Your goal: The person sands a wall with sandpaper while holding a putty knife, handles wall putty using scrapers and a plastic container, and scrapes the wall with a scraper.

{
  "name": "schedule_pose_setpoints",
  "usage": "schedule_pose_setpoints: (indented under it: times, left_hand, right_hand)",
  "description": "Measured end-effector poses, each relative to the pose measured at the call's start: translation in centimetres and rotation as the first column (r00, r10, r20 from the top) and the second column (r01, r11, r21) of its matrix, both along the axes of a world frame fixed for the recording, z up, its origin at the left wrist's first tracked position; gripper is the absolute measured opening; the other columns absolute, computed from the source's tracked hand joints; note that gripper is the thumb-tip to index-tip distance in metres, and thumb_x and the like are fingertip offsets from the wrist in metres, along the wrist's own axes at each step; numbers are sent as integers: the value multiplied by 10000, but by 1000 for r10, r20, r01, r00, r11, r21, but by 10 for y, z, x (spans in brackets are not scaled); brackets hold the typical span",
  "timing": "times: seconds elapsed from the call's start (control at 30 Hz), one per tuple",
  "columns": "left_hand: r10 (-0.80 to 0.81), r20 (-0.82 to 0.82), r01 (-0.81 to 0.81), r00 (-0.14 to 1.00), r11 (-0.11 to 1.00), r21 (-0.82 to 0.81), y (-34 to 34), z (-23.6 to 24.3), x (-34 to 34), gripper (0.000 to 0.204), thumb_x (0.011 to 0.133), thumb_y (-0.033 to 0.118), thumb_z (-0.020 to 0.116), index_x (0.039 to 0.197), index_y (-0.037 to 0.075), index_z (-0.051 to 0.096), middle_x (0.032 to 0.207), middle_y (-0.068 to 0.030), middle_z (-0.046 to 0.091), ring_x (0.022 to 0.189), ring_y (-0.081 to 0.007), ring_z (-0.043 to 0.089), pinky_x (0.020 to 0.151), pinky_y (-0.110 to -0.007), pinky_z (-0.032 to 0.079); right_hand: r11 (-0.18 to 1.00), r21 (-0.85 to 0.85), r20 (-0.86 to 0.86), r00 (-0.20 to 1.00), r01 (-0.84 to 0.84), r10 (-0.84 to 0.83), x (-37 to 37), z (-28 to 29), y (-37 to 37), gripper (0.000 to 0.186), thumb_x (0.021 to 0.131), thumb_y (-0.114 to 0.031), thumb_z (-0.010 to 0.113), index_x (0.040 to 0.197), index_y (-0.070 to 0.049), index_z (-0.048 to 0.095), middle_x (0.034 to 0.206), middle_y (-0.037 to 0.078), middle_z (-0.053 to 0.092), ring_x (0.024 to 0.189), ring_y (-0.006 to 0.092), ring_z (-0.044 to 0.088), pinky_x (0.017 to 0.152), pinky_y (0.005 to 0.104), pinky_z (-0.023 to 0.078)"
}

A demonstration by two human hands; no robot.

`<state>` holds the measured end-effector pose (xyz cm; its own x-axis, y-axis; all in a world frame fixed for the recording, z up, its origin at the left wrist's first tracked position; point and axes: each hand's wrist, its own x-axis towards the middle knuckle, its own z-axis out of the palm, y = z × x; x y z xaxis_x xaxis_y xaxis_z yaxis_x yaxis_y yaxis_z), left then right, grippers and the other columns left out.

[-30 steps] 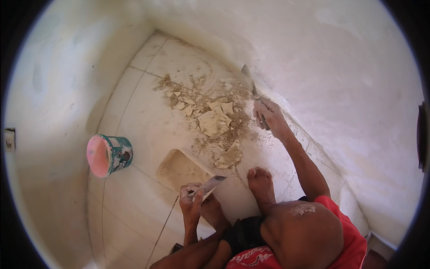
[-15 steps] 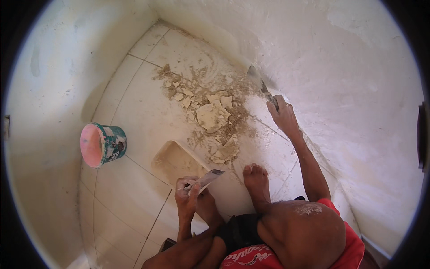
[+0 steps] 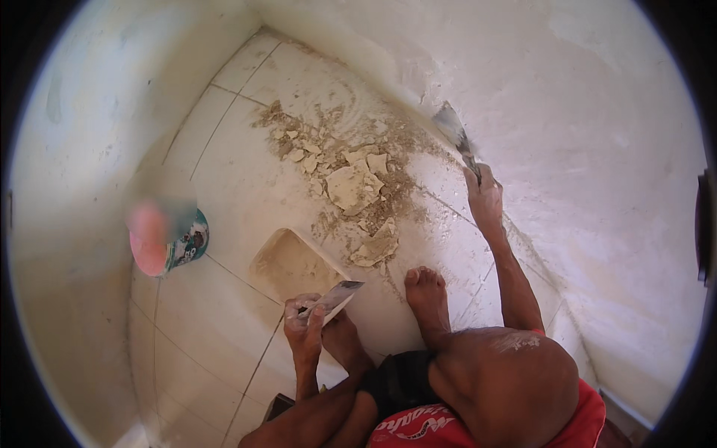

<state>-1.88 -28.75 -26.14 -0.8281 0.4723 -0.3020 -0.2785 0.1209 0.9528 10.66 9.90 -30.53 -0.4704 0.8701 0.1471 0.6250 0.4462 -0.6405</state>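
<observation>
In my right hand (image 3: 486, 196) is a putty knife (image 3: 457, 133), gripped by its handle, with the blade at the lower part of the right-hand wall (image 3: 553, 149). My left hand (image 3: 304, 322) is closed round a second, wider scraper (image 3: 334, 300), its flat blade pointing right above my left foot. Just beyond that hand lies a shallow rectangular tray (image 3: 263, 270) with beige powder or paste inside. Pale broken plaster pieces (image 3: 349, 187) and brown crumbs are heaped on the tiles between the tray and the wall.
At the left stands a green bucket (image 3: 196, 237) with a pinkish inside, partly blurred. Pale walls meet at the far corner. My bare right foot (image 3: 427, 302) rests near the rubble on the white tiled floor (image 3: 224, 179). A dark object (image 3: 278, 408) sits by my left leg.
My right hand and its putty knife have shifted slightly right, the blade turning more of its face into view. The left hand still holds its scraper in nearly the same place.
</observation>
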Motion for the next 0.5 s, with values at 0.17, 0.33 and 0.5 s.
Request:
schedule_pose_setpoints:
  times: [0.17, 0.33, 0.5]
  left_hand:
    - [36, 16, -37, 999, 999, 16, -2, -3, 0, 214, 924, 103, 669, 1012, 17, 494, 1069, -121, 610, 951, -159, 575, 872, -292, 479]
    - [-29, 44, 28, 999, 1000, 14, 5, -5, -7, 203, 926, 95, 665, 1009, 22, 495, 1050, -115, 617, 938, -153, 578, 864, -289, 482]
    - [-20, -9, 19, 1000, 999, -25, -2, 2, -6, 198, 928, 93, 658, 1008, 21, 492, 1040, -112, 615, 934, -153, 576, 854, -290, 484]
  right_hand:
    - [993, -112, 46, 998, 44, -39, 29, 19, -29, 250, 980, -249, 555, 1055, -10, 555, 750, 225, 601, 665, 378, 600, 623, 449, 466]
    - [929, -346, -63, 991, -132, 117, -13, 41, -50, 249, 975, -262, 535, 1035, -21, 548, 680, 125, 514, 581, 198, 498, 554, 377, 418]
    - [887, -386, -22, 964, -254, 266, -82, 14, -22, 327, 977, -335, 516, 946, -10, 531, 651, 63, 479, 570, 165, 458, 540, 362, 388]
